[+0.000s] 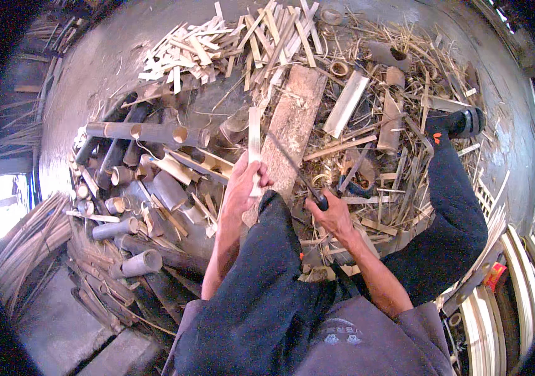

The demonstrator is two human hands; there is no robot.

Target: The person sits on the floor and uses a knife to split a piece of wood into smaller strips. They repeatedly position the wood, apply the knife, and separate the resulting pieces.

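My left hand [242, 183] is closed round the lower part of a pale, flat bamboo strip [254, 135], which stands upright beside my knee. In my right hand [333, 216] is the dark handle of a long, thin-bladed knife [297, 172]. Its blade slants up and left across a worn wooden plank [295, 113], with the tip close to the strip. Blade and strip look apart, though I cannot be sure. The plank runs away from my knee, and its near end is hidden behind my leg.
Cut bamboo tubes [148, 133] lie heaped on the left. A pile of pale strips [186, 50] is at the far side. Split pieces and shavings [399, 178] cover the floor on the right, around my outstretched leg [458, 200]. Long bundled strips [483, 326] lie at the lower right.
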